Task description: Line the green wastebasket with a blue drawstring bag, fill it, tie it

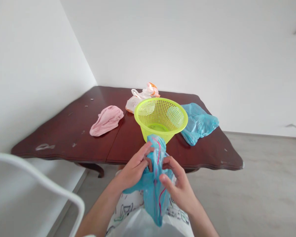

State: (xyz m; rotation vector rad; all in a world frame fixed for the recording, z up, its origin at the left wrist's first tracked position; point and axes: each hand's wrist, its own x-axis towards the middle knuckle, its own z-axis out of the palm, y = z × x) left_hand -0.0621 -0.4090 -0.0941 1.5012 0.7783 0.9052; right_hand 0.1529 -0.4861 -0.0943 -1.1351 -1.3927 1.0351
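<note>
In front of my lap hangs a crumpled blue plastic bag [150,194] with a thin pink-red drawstring [160,154] along it. My left hand [137,164] is closed on the bag's left side, its fingers bunched in the film. My right hand [175,182] grips the other side with curled fingers, the thumb apart from them. Just beyond the bag's top stands a yellow-green perforated plastic basket [143,123] on the table; its inner wall and green bottom show.
The dark wooden table [118,144] stands against white walls. On it lie a pink cloth [108,120] at left, a white and orange plastic bag [141,96] behind the basket, and another blue plastic bag [197,123] at right. A white curved bar [44,179] crosses the lower left.
</note>
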